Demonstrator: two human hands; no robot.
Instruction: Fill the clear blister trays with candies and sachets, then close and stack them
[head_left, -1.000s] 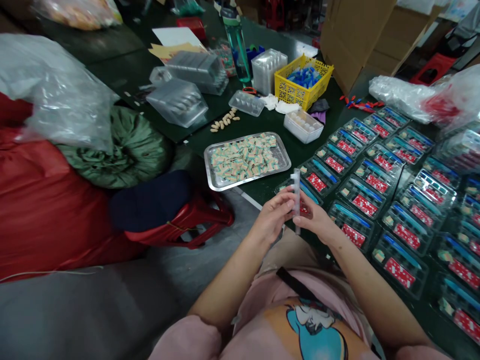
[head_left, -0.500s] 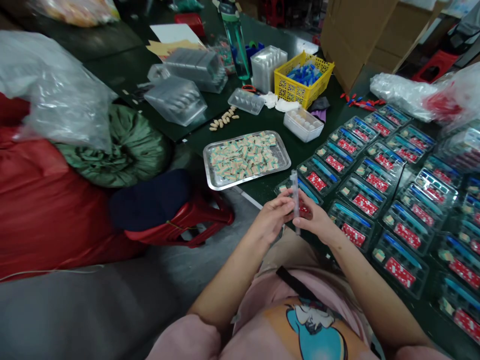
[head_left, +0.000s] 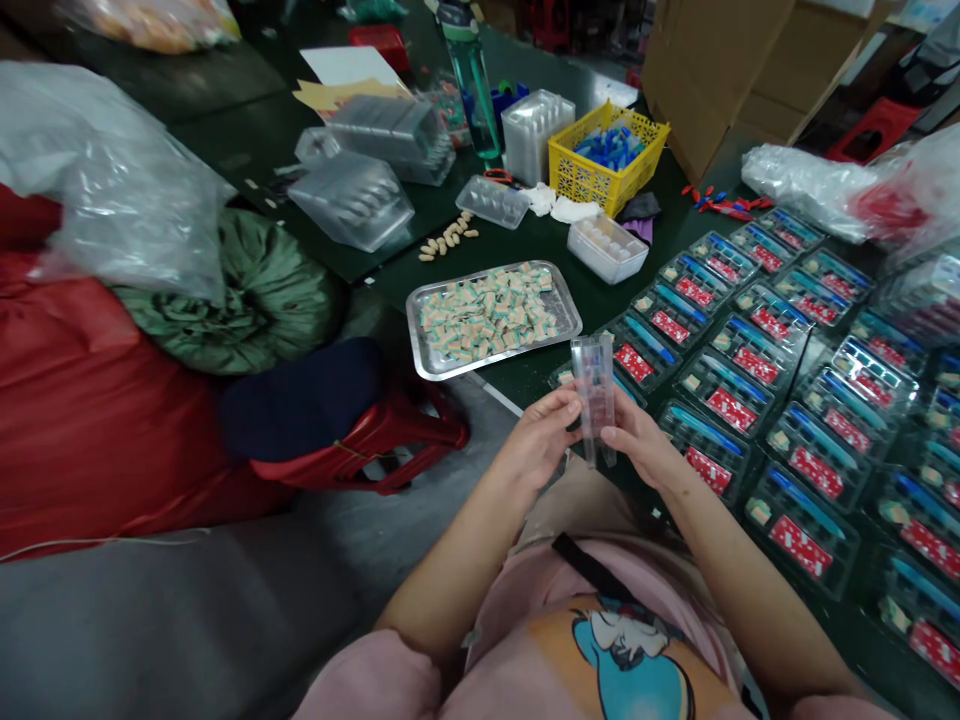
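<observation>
Clear plastic piece [head_left: 595, 392] upright between both hands, before the lap | left hand [head_left: 545, 432] pinching its left edge; right hand [head_left: 637, 437] gripping its right | metal tray [head_left: 421, 340] beyond, on desk [head_left: 517, 245]; filled blister packs [head_left: 729, 408] rightward

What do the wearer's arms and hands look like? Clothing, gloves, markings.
Left hand and right hand: bare, no gloves or watch visible. Forearms uncovered. Short pink sleeves, plain, belonging to a pink top with an orange and teal cartoon print.
</observation>
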